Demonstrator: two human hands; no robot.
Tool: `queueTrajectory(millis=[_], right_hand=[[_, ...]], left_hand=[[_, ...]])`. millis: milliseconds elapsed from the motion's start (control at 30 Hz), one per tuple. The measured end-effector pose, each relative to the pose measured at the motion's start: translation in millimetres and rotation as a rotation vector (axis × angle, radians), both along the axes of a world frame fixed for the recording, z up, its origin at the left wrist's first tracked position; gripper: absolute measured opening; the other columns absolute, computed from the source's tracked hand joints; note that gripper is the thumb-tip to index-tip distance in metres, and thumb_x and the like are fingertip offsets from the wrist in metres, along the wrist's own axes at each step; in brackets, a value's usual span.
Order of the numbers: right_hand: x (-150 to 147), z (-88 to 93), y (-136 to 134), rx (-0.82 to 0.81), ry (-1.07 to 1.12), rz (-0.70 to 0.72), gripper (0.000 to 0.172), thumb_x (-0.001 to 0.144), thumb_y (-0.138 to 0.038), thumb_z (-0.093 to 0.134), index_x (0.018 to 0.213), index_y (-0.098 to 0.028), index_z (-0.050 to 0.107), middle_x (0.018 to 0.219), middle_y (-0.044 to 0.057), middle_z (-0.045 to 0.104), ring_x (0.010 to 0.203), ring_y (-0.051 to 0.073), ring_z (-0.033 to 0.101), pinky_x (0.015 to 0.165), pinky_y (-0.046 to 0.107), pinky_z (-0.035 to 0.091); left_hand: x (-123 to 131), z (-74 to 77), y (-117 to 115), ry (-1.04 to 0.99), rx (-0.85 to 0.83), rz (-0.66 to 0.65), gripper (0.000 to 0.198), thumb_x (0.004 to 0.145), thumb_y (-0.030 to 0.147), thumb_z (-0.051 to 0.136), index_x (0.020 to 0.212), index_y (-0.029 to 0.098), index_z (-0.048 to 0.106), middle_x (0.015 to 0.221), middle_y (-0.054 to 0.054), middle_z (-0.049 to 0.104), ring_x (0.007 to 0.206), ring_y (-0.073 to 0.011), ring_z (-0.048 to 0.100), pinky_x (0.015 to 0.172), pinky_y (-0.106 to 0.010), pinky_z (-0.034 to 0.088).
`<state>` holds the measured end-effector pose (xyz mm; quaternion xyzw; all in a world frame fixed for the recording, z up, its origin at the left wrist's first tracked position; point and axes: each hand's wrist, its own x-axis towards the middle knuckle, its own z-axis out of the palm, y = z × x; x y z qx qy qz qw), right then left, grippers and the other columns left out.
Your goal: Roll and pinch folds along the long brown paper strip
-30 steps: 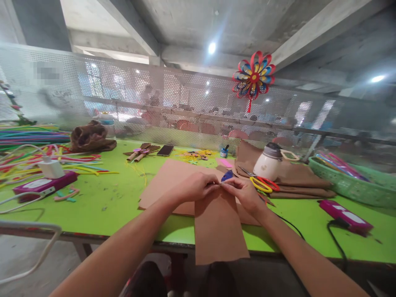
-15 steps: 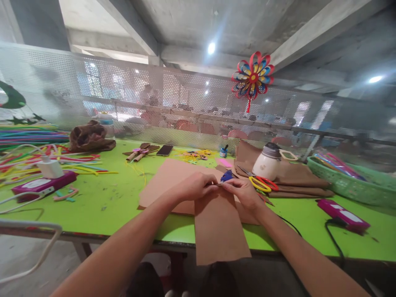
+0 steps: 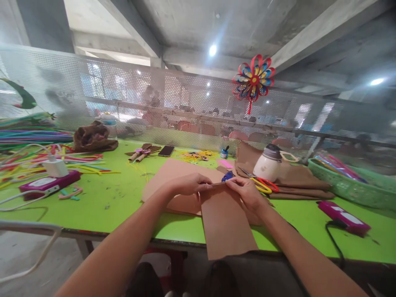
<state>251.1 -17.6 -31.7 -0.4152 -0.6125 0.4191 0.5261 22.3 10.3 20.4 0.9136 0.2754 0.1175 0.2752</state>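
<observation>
A strip of brown kraft paper (image 3: 228,222) hangs down over the table's front edge, its far end held between my hands. My left hand (image 3: 193,184) pinches the top left corner of the strip. At the top right, my right hand (image 3: 244,190) grips the same far edge, which looks folded or rolled into a narrow band. Beneath lies a larger sheet of brown paper (image 3: 163,175), flat on the green table. Just beyond my right fingers sits a dark blue object (image 3: 227,176) I cannot make out. Scissors (image 3: 262,185) with yellow and red handles rest beside my right hand.
A white jar (image 3: 267,163) with a grey lid stands by folded brown paper (image 3: 300,177). Purple power strips (image 3: 51,182) with cables lie at both sides. A phone (image 3: 166,151), a small blue bottle (image 3: 224,153) and a green basket (image 3: 352,185) are farther back.
My left hand has slid left along the strip's far edge, away from my right hand. The strip has shifted slightly right and its lower end has swung right.
</observation>
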Motion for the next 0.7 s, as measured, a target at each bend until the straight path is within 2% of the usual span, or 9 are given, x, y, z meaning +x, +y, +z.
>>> queueTrajectory(millis=[267,467,600,700], right_hand=[[-3,4.3,-2,-0.002,-0.024,-0.002,0.033,0.065,-0.047,0.071,0.071,-0.015,0.066,0.069,0.001,0.059,0.063,0.013,0.048,0.057,0.025,0.037],[-4,-1.5,1,-0.13,0.113,0.056,0.033,0.063,-0.045,0.074,0.072,-0.014,0.065,0.064,0.001,0.06,0.057,0.012,0.049,0.054,0.024,0.036],[-5,-6.0,4,-0.195,0.158,0.059,0.037,0.061,-0.047,0.074,0.071,-0.013,0.065,0.063,0.002,0.061,0.056,0.013,0.051,0.054,0.025,0.037],[-7,-7.8,4,-0.202,0.194,0.052,0.037,0.059,-0.047,0.075,0.067,-0.013,0.063,0.061,0.002,0.061,0.056,0.013,0.052,0.055,0.025,0.038]], left_hand=[[2,2.4,-5,-0.031,-0.136,0.026,0.028,0.088,0.034,0.041,0.085,0.016,0.062,0.07,-0.002,0.064,0.058,-0.0098,0.056,0.06,-0.022,0.043],[3,5.7,-9,0.011,-0.014,0.048,0.03,0.088,0.033,0.039,0.075,0.015,0.06,0.058,0.0,0.061,0.054,-0.0108,0.056,0.057,-0.021,0.04],[4,3.7,-6,0.074,0.109,0.12,0.028,0.086,0.031,0.04,0.076,0.016,0.061,0.053,0.001,0.059,0.05,-0.0105,0.053,0.054,-0.021,0.036],[3,2.6,-3,0.093,0.134,0.134,0.03,0.086,0.033,0.039,0.078,0.016,0.063,0.054,0.0,0.06,0.05,-0.0111,0.051,0.053,-0.021,0.035]])
